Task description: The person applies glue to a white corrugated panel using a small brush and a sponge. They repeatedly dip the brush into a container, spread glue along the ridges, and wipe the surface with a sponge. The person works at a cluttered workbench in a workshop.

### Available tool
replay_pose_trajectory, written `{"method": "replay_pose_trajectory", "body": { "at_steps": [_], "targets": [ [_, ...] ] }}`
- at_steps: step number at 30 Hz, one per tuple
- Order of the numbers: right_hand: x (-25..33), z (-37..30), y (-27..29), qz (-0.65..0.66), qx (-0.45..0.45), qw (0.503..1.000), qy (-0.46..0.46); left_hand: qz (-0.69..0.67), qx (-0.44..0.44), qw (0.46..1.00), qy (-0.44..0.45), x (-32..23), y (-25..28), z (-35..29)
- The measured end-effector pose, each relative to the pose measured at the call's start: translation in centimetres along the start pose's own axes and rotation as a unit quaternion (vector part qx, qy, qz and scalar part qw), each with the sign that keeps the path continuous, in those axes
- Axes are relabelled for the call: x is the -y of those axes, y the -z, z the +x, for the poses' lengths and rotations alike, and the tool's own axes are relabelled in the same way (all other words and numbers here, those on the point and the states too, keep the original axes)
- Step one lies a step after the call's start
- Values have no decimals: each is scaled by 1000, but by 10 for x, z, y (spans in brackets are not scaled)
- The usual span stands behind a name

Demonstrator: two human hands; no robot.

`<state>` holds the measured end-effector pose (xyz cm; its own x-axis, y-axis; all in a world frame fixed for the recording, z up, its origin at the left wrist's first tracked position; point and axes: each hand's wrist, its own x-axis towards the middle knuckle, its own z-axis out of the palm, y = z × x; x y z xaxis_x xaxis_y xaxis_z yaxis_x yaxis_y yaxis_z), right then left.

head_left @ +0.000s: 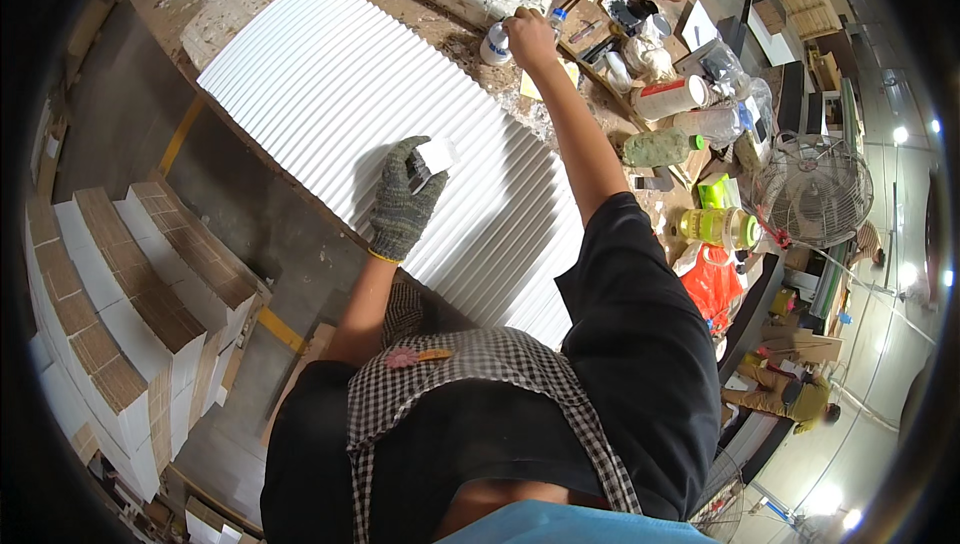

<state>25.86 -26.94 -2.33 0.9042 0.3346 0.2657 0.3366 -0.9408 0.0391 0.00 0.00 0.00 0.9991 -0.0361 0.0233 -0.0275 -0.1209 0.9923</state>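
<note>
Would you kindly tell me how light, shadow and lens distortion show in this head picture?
Head view, left: the stacked boards bow along the dark rounded rim; head view, right: bright lamps flare white; head view, middle: shadows darken the ribbed white panel, one beside the gloved left hand.

there is one ribbed white panel (400,94) and one gloved hand (404,202).
</note>
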Motion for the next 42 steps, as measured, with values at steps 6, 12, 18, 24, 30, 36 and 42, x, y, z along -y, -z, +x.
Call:
{"method": "replay_pose_trajectory", "body": {
  "at_steps": [6,12,18,24,30,36,42],
  "targets": [
    [-14,2,32,-51,1,996,78,6,-11,1000,-8,0,-2,2],
    [-8,0,18,31,58,994,87,14,-6,999,-28,-4,0,-1],
    [2,-3,-7,67,-33,997,-2,22,-15,999,-31,-3,-2,-1],
    [-2,-1,8,-69,-19,995,75,2,-11,1000,-27,6,-3,2],
    [2,8,12,-16,108,994,-5,-35,0,999,6,6,-1,1],
    [-9,12,4,-18,-24,999,-30,20,-15,1000,-17,-1,-2,2],
    [-9,11,-14,-72,70,995,26,-9,-4,1000,-2,-6,0,1]
  ]
}}
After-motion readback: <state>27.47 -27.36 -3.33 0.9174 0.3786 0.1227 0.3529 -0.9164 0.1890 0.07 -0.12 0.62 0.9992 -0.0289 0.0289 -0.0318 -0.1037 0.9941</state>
